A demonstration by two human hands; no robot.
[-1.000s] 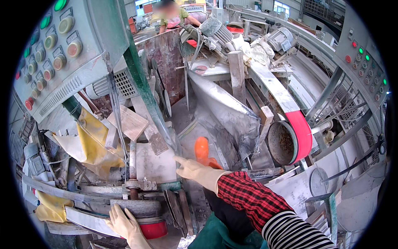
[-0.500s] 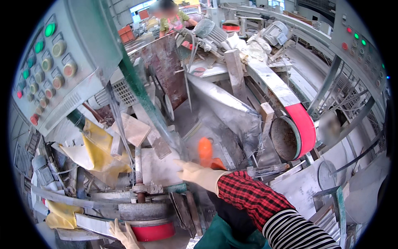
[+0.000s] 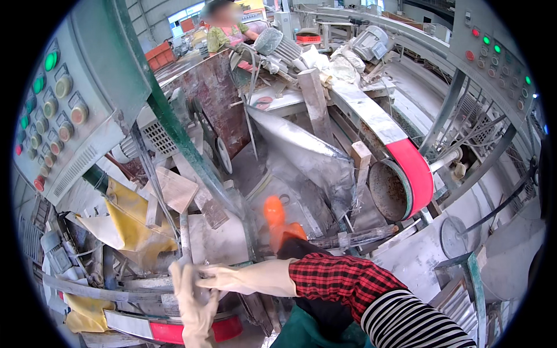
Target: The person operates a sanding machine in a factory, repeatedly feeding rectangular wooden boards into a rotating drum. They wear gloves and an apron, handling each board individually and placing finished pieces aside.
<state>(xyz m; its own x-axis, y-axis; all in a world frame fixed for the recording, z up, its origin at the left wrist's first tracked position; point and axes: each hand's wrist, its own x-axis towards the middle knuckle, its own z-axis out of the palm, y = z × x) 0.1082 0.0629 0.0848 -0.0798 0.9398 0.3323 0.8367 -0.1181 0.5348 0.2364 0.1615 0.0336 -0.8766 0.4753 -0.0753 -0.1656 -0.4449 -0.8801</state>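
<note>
My left hand (image 3: 196, 304), in a cream rubber glove, is raised at the lower left with its fingers up and thumb apart. My right hand (image 3: 223, 276), in a matching glove, reaches across to it with its fingers stretched left. The fingertips meet or overlap, and slight blur hides the exact contact. I make out nothing held in either hand. Behind and below the hands is a white-and-red belt (image 3: 165, 332) running around a wheel. A black-and-red checked sleeve (image 3: 342, 279) covers my right forearm above a striped cuff.
Button panels stand at the left (image 3: 62, 110) and right (image 3: 493, 58). A second red-and-white belt (image 3: 413, 174) wraps a pulley at right. Orange boots (image 3: 274, 213), wooden blocks (image 3: 176, 190), a bent metal sheet (image 3: 304, 139) and yellow sheeting (image 3: 130, 217) lie around. Another person (image 3: 226, 35) is beyond the machine.
My left hand has risen from beside the lower belt. My right hand has moved left and down to meet it. The view has shifted slightly.
</note>
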